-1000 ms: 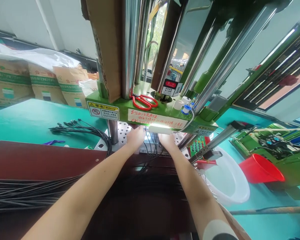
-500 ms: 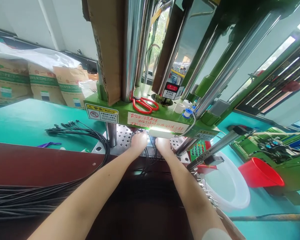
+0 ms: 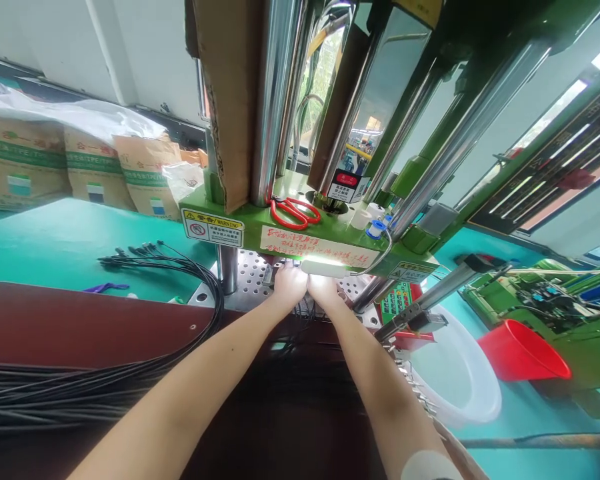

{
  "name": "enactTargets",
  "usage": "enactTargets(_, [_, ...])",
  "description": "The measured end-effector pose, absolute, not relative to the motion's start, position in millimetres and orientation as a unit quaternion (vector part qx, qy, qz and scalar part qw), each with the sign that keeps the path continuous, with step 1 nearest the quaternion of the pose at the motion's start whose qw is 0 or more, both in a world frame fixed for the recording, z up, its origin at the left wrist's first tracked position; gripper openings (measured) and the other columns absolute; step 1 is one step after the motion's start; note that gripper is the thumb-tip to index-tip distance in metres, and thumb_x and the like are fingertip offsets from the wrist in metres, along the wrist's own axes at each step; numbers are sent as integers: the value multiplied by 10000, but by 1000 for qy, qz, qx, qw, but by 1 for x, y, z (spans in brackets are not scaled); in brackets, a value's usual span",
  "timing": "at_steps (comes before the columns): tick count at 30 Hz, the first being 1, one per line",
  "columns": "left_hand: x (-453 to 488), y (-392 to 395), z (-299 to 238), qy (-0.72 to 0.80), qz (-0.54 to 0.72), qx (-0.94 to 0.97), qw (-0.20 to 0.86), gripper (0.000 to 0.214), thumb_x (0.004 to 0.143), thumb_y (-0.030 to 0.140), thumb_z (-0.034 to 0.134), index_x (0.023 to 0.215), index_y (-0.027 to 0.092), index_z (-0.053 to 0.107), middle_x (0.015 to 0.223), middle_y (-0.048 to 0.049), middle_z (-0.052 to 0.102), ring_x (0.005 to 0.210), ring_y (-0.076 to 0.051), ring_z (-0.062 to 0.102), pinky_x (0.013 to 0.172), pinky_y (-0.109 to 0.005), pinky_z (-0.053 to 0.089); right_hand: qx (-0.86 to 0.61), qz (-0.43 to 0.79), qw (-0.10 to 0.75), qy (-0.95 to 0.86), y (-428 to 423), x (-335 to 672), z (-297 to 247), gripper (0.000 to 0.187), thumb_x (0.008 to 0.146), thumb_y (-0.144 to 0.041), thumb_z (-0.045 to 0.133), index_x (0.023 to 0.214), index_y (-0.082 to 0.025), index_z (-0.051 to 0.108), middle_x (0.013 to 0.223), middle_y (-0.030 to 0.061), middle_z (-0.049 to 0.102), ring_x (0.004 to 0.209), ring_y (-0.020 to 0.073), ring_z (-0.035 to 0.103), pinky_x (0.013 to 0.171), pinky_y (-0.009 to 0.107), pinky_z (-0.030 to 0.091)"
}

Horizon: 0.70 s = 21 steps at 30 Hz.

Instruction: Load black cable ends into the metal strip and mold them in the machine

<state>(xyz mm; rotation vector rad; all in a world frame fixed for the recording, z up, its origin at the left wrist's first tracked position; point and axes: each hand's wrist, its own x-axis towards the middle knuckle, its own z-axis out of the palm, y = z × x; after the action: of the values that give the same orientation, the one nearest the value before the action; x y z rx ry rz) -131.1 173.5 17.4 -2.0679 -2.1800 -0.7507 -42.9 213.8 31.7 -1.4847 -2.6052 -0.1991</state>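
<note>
Both hands reach under the green upper platen [image 3: 250, 230] of an upright press, over its holed metal bed [image 3: 253, 270]. My left hand [image 3: 290, 283] is closed, its back towards me, under the bright lamp [image 3: 325, 267]. Right beside it, close to touching, my right hand [image 3: 323, 291] has its fingers curled too. What the fingers hold is hidden by the hands and glare. Thin black cables [image 3: 306, 317] hang from just below the hands over the bed's front edge.
Red-handled scissors [image 3: 295, 215] lie on the platen. A bundle of black cables [image 3: 180, 267] curves over the brown tabletop [image 3: 105, 320] at left. To the right stand a control panel [image 3: 397, 300], a white tub [image 3: 490, 393] and a red bucket [image 3: 525, 350].
My left hand has shifted right and my right hand slightly inward, closing the gap between them. The view has turned slightly left.
</note>
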Motion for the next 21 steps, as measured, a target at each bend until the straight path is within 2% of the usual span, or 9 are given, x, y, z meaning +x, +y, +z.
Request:
enactTargets(7, [-136,182,9,-691,-254,-676,35,278,795,186,407,918,107,644,868,-138,646,935,-273,526,821,-378,382,-468,-82,85,-876,219,-48,23,308,859,-111,341,887,-131,646,842,112,673,866,204,598,830,302,410])
enactTargets(12, [-142,180,12,-675,-248,-693,48,320,821,180,344,950,91,623,938,-170,624,953,-289,525,816,-413,380,-435,-92,97,-891,220,-35,27,343,885,-132,298,915,-128,640,887,112,667,908,201,579,888,318,377])
enactTargets(17, [-165,177,15,-600,-226,-766,41,371,866,359,333,1064,169,582,1049,-101,616,1016,-234,518,874,-349,372,-379,-85,94,-917,220,-10,28,322,898,-296,347,917,-163,640,950,91,661,970,206,550,934,325,339])
enactTargets(21, [-182,179,10,-578,-189,-794,-10,508,839,532,309,1161,200,520,1119,-106,587,1057,-257,505,825,-361,393,-359,-70,90,-927,221,-2,25,370,905,-370,325,919,-168,635,981,93,655,1007,210,532,952,327,319])
